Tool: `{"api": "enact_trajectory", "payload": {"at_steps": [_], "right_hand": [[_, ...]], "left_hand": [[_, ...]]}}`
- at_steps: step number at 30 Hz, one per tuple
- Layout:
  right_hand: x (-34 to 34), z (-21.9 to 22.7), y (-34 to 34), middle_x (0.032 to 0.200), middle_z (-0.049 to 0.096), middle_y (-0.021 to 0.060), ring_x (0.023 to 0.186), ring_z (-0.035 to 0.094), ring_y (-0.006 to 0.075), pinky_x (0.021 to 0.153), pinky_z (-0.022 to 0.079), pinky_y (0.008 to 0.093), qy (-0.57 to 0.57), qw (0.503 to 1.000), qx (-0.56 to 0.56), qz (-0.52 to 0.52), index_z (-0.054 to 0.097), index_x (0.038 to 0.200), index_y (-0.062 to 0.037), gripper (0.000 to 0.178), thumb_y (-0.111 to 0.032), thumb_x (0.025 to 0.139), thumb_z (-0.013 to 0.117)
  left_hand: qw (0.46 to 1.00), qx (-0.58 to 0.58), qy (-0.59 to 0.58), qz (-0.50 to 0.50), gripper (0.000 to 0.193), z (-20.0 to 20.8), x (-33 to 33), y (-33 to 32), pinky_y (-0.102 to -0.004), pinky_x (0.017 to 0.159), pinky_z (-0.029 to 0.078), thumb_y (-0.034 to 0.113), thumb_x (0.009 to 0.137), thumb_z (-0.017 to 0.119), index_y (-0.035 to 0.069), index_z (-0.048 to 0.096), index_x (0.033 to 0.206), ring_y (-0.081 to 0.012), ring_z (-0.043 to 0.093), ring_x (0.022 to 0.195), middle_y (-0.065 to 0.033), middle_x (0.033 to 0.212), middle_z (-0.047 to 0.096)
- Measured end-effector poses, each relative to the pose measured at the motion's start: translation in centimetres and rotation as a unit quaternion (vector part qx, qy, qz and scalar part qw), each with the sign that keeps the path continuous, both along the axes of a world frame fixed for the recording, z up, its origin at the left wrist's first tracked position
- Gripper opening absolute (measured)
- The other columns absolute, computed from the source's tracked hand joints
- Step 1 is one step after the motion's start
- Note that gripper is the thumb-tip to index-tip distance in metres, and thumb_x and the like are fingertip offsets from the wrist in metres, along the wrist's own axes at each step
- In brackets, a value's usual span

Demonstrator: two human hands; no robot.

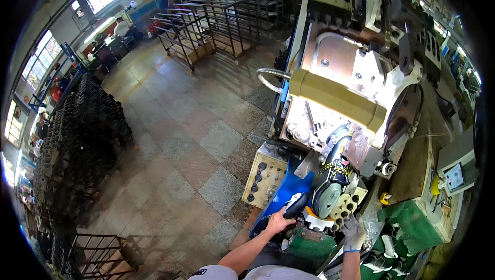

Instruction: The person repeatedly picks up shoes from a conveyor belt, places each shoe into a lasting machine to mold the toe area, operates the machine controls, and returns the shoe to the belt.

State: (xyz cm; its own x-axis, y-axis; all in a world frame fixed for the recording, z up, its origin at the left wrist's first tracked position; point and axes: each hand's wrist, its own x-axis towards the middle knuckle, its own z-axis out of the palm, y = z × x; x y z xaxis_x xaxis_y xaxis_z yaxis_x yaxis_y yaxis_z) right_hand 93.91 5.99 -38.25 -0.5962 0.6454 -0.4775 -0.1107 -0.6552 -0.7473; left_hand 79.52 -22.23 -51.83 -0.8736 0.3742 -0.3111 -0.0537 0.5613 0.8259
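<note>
My bare left hand (280, 221) grips the end of a dark shoe (297, 205) that lies over a blue tray (285, 192) at the machine's front. My right hand (353, 232), in a pale grey glove, rests against the machine's lower front, next to a cream perforated block (344, 206) and a shoe (332, 182) clamped sole-up in the machine. I cannot tell whether the gloved fingers hold anything. Above stands the big machine (356, 73) with a tan padded bar (335, 97).
A beige button panel (264, 177) is left of the blue tray. A small screen (455, 176) and green housing (412, 223) sit to the right. Dark racks of shoes (77, 140) line the left, wire carts (216, 22) stand behind, and people work at the far left.
</note>
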Motion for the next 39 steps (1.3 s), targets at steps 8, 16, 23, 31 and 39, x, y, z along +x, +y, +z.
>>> {"api": "enact_trajectory", "payload": {"at_steps": [8,16,23,31,39], "right_hand": [[-2.6,12.6,-6.5,0.126,0.066,0.0162,0.107,0.070,0.0256,0.085,0.058,0.0349,-0.016,0.977,0.186,0.101,0.050,0.142,0.0042,0.048,-0.014,0.098,0.055],[-6.2,17.2,-13.4,0.125,0.060,0.0058,0.116,0.055,0.0171,0.102,0.044,0.0350,0.177,0.966,0.161,0.102,0.051,0.138,-0.0022,0.070,-0.039,0.085,0.076],[4.2,14.4,-1.0,0.121,0.067,0.0166,0.107,0.068,0.0305,0.098,0.054,0.0443,0.325,0.941,-0.095,0.017,0.054,0.137,-0.0013,0.067,-0.033,0.082,0.076],[16.4,9.8,3.0,0.121,0.069,0.0151,0.104,0.069,0.0238,0.094,0.055,0.0368,0.276,0.957,-0.028,-0.090,0.058,0.133,0.0019,0.059,-0.031,0.086,0.069],[34.9,1.0,8.4,0.105,0.071,0.0071,0.089,0.065,0.0158,0.082,0.052,0.0289,-0.018,0.981,0.086,-0.171,0.067,0.118,0.0005,0.043,-0.032,0.089,0.066]], "left_hand": [[0.988,-0.083,0.127,0.041,0.078,21.2,-2.4,-6.6,-0.0448,0.089,0.055,0.041,0.065,0.089,0.010,0.062,0.132,-0.0382,0.069,0.103,-0.0216,0.109,0.071],[0.896,-0.096,0.416,-0.121,0.085,37.3,4.4,1.8,-0.0432,0.087,0.055,0.030,0.067,0.088,-0.003,0.051,0.137,-0.0388,0.067,0.105,-0.0225,0.123,0.065],[0.918,0.371,-0.041,-0.138,0.046,31.8,5.1,12.6,-0.0303,0.094,0.047,0.028,0.097,0.067,-0.006,0.063,0.128,-0.0160,0.062,0.105,-0.0114,0.119,0.069],[0.835,0.317,-0.357,-0.274,0.045,28.5,15.0,24.0,-0.0271,0.083,0.046,0.026,0.088,0.073,-0.008,0.067,0.118,-0.0121,0.059,0.087,-0.0070,0.101,0.070],[0.851,0.140,-0.251,-0.439,0.051,19.6,25.4,28.6,-0.0293,0.098,0.049,0.021,0.095,0.073,-0.012,0.058,0.130,-0.0181,0.064,0.111,-0.0171,0.119,0.069]]}}
